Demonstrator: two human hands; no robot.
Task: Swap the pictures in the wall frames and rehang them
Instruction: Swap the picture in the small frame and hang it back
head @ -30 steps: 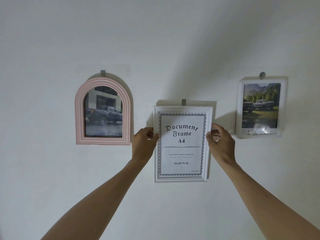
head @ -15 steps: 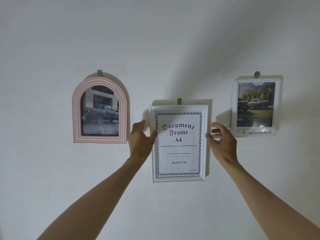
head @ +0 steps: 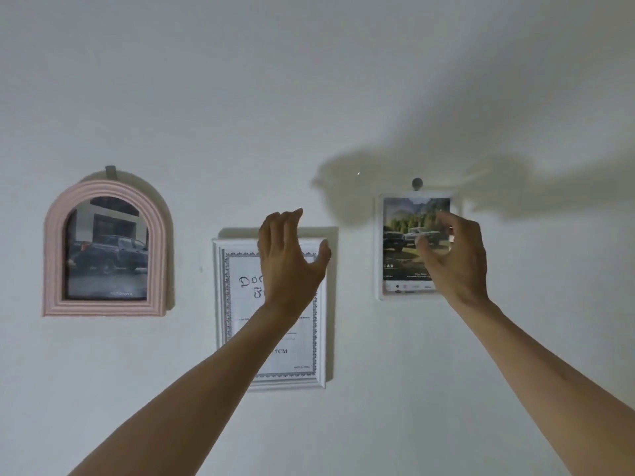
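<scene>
White document frame (head: 220, 304) hangs on the wall (head: 309, 80) in the middle of the row, with the pink arched frame (head: 51, 255) well to its left and the clear acrylic frame (head: 378, 242) up and to its right on a round peg (head: 417, 183). Left hand (head: 287, 259) is raised in front of the document frame's upper half, fingers loosely curled, thumb out, holding nothing; can't tell if it touches the frame. Right hand (head: 458, 255) is off to the document frame's right, overlapping the acrylic frame's right side, fingers spread and loosely curled, gripping nothing.
</scene>
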